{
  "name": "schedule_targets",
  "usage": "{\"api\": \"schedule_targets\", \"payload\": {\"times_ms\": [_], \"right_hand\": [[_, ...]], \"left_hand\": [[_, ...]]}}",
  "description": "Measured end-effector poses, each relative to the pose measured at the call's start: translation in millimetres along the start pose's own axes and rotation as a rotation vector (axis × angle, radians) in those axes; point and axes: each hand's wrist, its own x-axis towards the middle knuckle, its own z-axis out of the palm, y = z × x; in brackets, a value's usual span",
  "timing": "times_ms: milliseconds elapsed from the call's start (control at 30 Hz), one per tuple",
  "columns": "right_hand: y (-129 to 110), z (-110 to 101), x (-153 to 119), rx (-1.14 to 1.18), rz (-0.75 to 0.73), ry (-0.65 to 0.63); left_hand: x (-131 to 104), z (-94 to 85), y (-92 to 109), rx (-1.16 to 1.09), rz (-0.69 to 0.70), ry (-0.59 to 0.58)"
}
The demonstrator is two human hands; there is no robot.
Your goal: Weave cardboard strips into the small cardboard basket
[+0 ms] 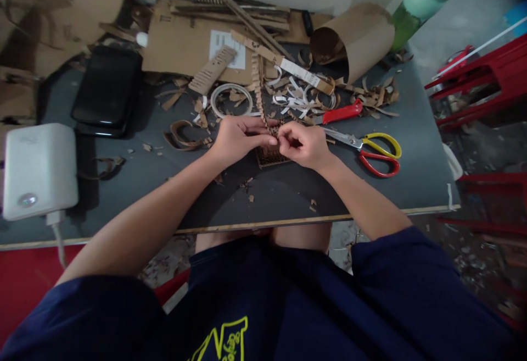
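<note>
A narrow corrugated cardboard strip (258,89) runs down from the back of the table to my two hands, its end between them. My left hand (239,140) holds this end between thumb and straightened fingers. From the right, my right hand (307,144) pinches at the same end with thumb and curled fingers; the exact contact is hidden. Just below the fingertips lies a small block of corrugated cardboard (274,160), partly covered by my hands. Scissors (358,144) with one yellow and one red handle lie open beside my right hand, near a red-handled cutter (341,112).
A roll of white tape (231,101) and cardboard scraps (381,94) lie behind my hands. Cardboard sheets (173,42), a cardboard tube (362,39) and a green bottle (428,4) stand farther back. On the left are a black case (107,89) and a white corded device (41,168).
</note>
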Motion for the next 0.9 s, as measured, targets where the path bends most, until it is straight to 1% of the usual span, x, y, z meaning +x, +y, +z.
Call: {"api": "schedule_targets", "payload": {"times_ms": [100,167,200,267,300,400,500,567,667,767,900], "right_hand": [[-1.4,1.0,1.9,0.161,0.175,0.043],[-0.1,2.2,2.7,0.237,0.282,0.057],[1.0,2.8,2.8,0.263,0.323,0.071],[2.6,3.5,2.8,0.279,0.366,0.118],[2.9,3.6,2.5,0.269,0.36,0.132],[0.6,3.1,1.1,0.197,0.259,0.121],[-3.5,3.1,-0.5,0.131,0.182,0.078],[-5.0,3.7,-0.8,0.09,0.17,0.07],[-5.0,4.6,-0.1,0.052,0.174,0.078],[-4.3,4.2,0.7,0.051,0.185,0.066],[-4.6,1.8,0.7,0.04,0.168,0.047]], "left_hand": [[3.2,-5.6,-3.0,0.066,0.094,0.24],[2.3,-7.7,-2.8,0.171,0.152,0.338],[0.7,-7.6,-2.0,0.232,0.175,0.356],[-3.9,-5.3,-0.4,0.356,0.235,0.348],[-6.3,-3.3,-0.3,0.419,0.277,0.319],[-10.6,3.0,-4.2,0.582,0.441,0.206],[-10.1,5.1,-11.2,0.644,0.557,0.171],[-8.9,4.3,-14.8,0.658,0.587,0.162],[-7.6,3.2,-17.4,0.671,0.581,0.141],[-7.4,3.9,-17.6,0.678,0.568,0.135],[-8.3,5.9,-16.1,0.697,0.607,0.133]]}}
